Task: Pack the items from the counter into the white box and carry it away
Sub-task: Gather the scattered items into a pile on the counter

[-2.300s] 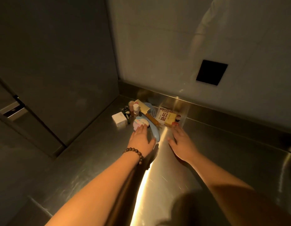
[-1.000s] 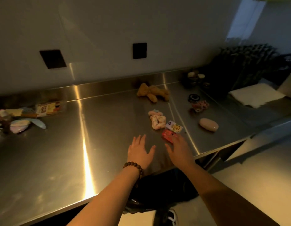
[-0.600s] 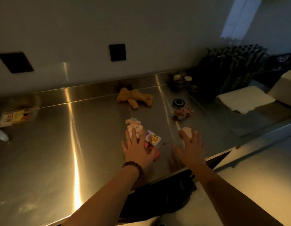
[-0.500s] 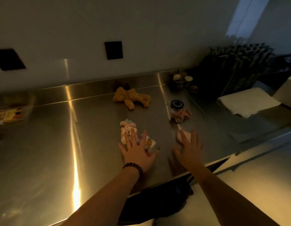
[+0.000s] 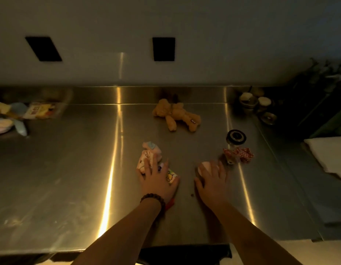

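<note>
- Left hand (image 5: 158,180): fingers spread flat, resting on pink scrunchie (image 5: 149,156) and small card (image 5: 171,176).
- Right hand (image 5: 213,183): fingers straight, covering pink oval object (image 5: 205,167) on steel counter (image 5: 70,169).

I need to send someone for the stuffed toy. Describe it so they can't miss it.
On the steel counter, look toward the back wall, below the right-hand black square. The tan plush bear lies there alone, the only brown, limbed toy, far bigger than the small pink items nearer the hands.
</note>
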Motion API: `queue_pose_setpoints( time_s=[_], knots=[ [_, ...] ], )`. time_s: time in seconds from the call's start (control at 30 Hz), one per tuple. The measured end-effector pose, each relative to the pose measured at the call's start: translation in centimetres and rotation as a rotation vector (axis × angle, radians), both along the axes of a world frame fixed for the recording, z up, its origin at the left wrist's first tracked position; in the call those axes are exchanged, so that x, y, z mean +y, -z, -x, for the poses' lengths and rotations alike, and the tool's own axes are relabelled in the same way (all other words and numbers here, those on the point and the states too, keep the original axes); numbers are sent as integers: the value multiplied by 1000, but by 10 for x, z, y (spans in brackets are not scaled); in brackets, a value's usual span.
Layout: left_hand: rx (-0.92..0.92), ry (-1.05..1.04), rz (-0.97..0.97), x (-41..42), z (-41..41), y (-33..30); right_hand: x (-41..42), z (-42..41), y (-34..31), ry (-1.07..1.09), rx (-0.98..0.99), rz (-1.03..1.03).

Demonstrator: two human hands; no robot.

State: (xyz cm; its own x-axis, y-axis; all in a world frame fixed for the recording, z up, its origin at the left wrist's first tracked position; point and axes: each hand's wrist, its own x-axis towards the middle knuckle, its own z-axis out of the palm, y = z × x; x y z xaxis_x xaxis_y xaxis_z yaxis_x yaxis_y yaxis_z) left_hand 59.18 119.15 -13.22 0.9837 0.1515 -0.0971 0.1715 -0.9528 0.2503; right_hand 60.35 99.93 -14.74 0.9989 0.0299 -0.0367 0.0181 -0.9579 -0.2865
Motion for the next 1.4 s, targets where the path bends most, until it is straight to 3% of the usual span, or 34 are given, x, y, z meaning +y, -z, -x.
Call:
queue_pose_setpoints(
  time_s=[0.33,0.7,1.07,1.4],
  knots=[
    [-42,-310,-46,127,14,-1,146,-45,2,-417,-11,59],
    [-99,-502,-20,367,34,8,416,-46,-6,-768,-81,114],
    [-119,-542,-61,593,24,5,656,-49,-4,-792,-85,183],
    [-133,-675,-29,668,-23,14,760,-85,-6,-748,60,163]
  ],
)
